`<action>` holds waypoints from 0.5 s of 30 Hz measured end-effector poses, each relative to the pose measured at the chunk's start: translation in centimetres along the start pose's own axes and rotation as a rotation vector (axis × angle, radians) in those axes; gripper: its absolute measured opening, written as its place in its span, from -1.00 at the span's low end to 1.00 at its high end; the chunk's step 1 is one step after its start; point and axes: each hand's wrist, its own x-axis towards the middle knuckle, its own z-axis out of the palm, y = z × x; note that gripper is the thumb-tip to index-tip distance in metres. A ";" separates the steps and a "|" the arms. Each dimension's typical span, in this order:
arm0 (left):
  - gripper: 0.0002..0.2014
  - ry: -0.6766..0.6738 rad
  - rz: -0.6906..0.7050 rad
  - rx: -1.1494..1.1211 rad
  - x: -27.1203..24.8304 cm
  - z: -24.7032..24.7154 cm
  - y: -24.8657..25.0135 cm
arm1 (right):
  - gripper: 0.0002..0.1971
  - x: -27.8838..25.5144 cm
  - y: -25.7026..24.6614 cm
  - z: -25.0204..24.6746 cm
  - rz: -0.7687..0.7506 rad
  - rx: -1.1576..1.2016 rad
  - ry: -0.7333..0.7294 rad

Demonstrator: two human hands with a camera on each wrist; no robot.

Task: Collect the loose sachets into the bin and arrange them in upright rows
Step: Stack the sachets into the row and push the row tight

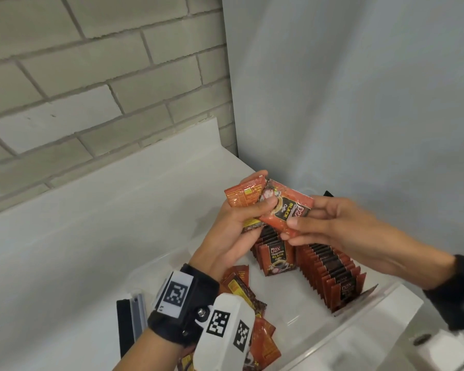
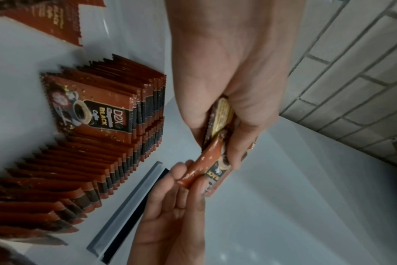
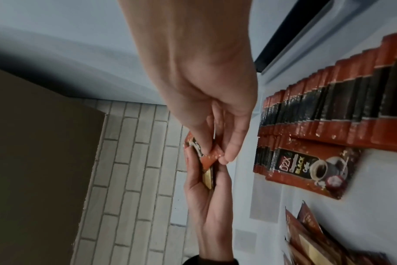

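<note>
My left hand (image 1: 248,210) grips a small stack of red-orange coffee sachets (image 1: 237,198) above the clear bin (image 1: 319,336). The front sachet of that stack (image 1: 285,208), printed "D2X Black Coffee", is tilted, and my right hand (image 1: 298,223) pinches its lower edge between thumb and fingers. The left wrist view shows that same pinch of the right hand (image 2: 184,177) on the sachet (image 2: 206,159). Two upright rows of sachets (image 1: 330,274) stand in the bin under my hands, a shorter one (image 1: 275,257) beside the long one. Several loose sachets (image 1: 255,306) lie flat near my left wrist.
A brick wall (image 1: 91,76) rises behind the white counter (image 1: 91,223), and a pale panel (image 1: 359,103) stands to the right. A black-and-grey bar (image 1: 130,319) sits at the bin's left edge. A brown board (image 3: 34,161) shows in the right wrist view.
</note>
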 end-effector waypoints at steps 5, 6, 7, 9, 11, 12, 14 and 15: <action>-0.81 0.079 0.053 -0.051 -0.1 0.2 0.5 | -0.78 1.0 -0.9 -1.5 -0.031 -0.294 -0.066; -0.78 0.111 0.058 -0.049 -0.1 0.1 0.6 | -0.80 1.3 -1.0 -1.6 -0.041 -0.406 -0.095; -0.75 0.141 0.057 -0.039 -0.1 0.1 0.6 | -0.81 1.6 -1.0 -1.5 -0.051 -0.530 -0.122; -0.72 0.181 0.042 -0.022 -0.1 0.0 0.7 | -0.82 2.4 -1.1 -1.0 -0.080 -0.791 -0.164; -0.74 0.217 0.033 -0.016 -0.1 0.0 0.7 | -0.87 3.3 -1.6 -0.6 -0.122 -0.994 -0.189; -0.75 0.241 0.033 -0.013 0.0 -0.1 0.7 | -0.91 3.7 -2.0 -0.4 -0.132 -1.042 -0.208; -0.81 0.279 0.050 -0.021 0.0 -0.2 0.8 | -0.84 4.4 -2.9 -0.3 -0.127 -1.116 -0.269; -0.83 0.290 0.064 -0.028 0.0 -0.2 0.9 | -0.82 4.6 -3.3 -0.2 -0.121 -1.167 -0.304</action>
